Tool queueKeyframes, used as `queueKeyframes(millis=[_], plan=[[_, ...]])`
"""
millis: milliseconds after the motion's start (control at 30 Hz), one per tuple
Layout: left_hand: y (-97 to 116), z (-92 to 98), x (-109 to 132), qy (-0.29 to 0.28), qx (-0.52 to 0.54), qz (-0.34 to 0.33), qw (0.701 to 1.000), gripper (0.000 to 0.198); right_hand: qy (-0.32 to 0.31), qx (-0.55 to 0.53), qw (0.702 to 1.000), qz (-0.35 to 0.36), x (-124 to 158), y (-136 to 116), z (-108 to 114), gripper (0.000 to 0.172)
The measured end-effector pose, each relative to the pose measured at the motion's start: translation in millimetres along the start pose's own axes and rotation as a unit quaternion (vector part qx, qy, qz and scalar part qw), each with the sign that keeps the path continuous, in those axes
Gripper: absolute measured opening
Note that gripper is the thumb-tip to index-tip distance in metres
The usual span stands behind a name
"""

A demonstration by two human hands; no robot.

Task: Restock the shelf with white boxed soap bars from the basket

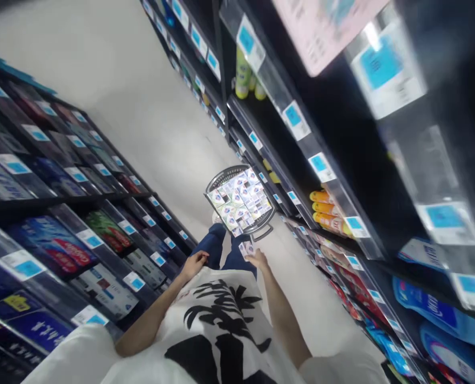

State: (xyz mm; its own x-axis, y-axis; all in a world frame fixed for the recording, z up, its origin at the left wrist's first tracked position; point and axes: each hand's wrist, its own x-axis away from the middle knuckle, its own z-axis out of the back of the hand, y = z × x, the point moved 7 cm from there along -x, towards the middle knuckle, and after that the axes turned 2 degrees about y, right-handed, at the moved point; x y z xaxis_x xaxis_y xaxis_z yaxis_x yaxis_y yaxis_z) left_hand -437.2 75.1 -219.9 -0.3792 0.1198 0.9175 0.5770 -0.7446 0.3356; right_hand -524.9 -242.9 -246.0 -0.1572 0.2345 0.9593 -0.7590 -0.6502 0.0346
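Note:
My right hand [257, 260] is closed on a small white box [246, 249] with coloured print, held over my right thigh. Just beyond it on the floor is a dark shopping basket [226, 174], filled with many similar white boxes [237, 198]. Its handle [263, 233] lies folded out on the near right side. My left hand [195, 265] is by my left thigh, fingers curled; whether anything is inside them is hidden.
On the left, a shelf unit holds toothpaste boxes [57, 242] and other cartons. The right shelf carries orange-capped tubes [329, 213], green tubes [243, 74] and blue packs [433, 306]. Price tags [321, 166] line the edges. Pale floor [161, 117] runs between the shelves.

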Motion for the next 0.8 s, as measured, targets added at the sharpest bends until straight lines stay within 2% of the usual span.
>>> queueKeyframes(millis=[100,233,433,533,667,733,800], plan=[[20,16.7,-3,0.006,-0.002,-0.029,1.0,0.027,0.041,-0.038,0.998,0.021,27,-15,-1,0.06],[40,31.0,-6,-0.006,-0.009,-0.07,0.997,0.021,0.086,-0.091,0.991,0.055,41,-36,11,0.056],[73,45.8,-7,-0.036,-0.002,-0.142,0.989,0.022,0.166,-0.207,0.953,0.144,63,-77,36,0.044],[92,56.6,-4,-0.048,0.021,-0.177,0.983,0.036,0.198,-0.264,0.928,0.172,83,-98,42,0.044],[117,69.9,9,-0.077,0.074,-0.2,0.974,0.07,0.216,-0.329,0.889,0.235,123,-132,41,0.051],[131,77.7,19,-0.088,0.135,-0.209,0.964,0.081,0.223,-0.348,0.87,0.27,144,-150,41,0.056],[141,90.3,29,-0.071,0.214,-0.215,0.95,0.089,0.24,-0.353,0.848,0.313,165,-168,42,0.063]])
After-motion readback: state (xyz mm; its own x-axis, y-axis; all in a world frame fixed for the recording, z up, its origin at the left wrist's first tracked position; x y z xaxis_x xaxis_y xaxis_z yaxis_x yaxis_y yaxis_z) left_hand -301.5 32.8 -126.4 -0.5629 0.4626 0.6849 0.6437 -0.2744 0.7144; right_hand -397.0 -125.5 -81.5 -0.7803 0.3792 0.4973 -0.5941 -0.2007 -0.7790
